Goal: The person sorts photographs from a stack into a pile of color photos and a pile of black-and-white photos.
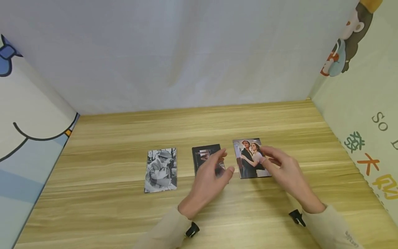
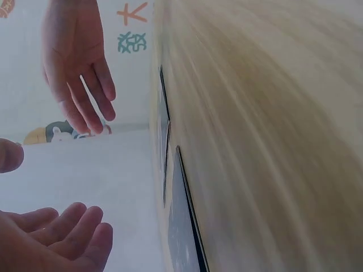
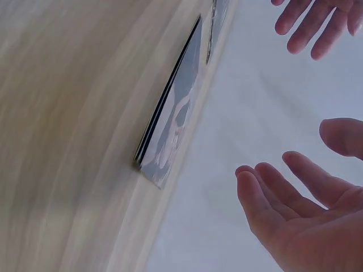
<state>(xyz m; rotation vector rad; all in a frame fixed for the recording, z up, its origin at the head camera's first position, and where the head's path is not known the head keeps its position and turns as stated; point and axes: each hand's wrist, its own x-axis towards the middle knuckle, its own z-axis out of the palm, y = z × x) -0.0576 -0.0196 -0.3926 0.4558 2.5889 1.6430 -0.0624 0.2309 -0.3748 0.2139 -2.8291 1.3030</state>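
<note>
Three picture cards lie in a row on the wooden table. The left one is a black-and-white card (image 1: 161,170) of a figure in a hat. My left hand (image 1: 206,180) hovers over the dark middle card (image 1: 199,155), covering part of it. The colour card (image 1: 250,160) on the right shows an embracing couple. My right hand (image 1: 287,174) is above its right edge, hiding a little of it. In the wrist views both hands have loosely bent fingers, hold nothing and are apart from the cards. From the right wrist, a card stack (image 3: 173,110) shows layered edges.
A pale cloth wall (image 1: 186,62) rises behind the wooden tabletop (image 1: 102,145). Printed panels stand at both sides, the right panel (image 1: 348,114) bearing coloured characters. A black strap piece (image 1: 297,218) sits at the right cuff, another (image 1: 192,229) at the left.
</note>
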